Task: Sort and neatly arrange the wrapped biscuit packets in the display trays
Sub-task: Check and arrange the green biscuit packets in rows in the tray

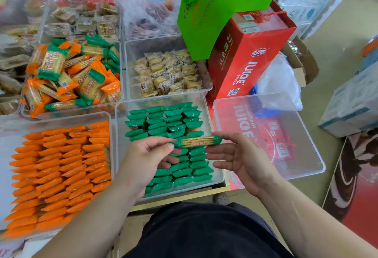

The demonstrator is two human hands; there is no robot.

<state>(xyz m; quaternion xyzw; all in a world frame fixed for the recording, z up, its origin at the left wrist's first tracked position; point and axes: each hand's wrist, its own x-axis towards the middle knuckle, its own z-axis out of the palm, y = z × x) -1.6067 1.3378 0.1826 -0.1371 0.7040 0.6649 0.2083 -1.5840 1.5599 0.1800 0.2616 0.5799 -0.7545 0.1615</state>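
Left hand (147, 155) holds green-wrapped biscuit packet (197, 142) in pinch grip; right hand (235, 155), fingers straight, steadies its 3 o'clock end. Align with rows in clear plastic tray (121, 126).

The counter (184, 197) shows only as a pale wooden front edge; clear plastic trays set side by side, walls touching, cover the rest. Nearest stand the tray of orange packets (61, 115) on the left and the tray of green packets (120, 126) on the right. Behind them are the tray of mixed orange and green packets (122, 69) and the tray of pale biscuits (131, 57). At the back are the tray of brown-wrapped pieces (46, 18) and a tray holding a crumpled plastic bag (122, 30). More trays run off the left edge. To the right, the beige floor (337, 57) carries a blue-and-white carton (351, 110).
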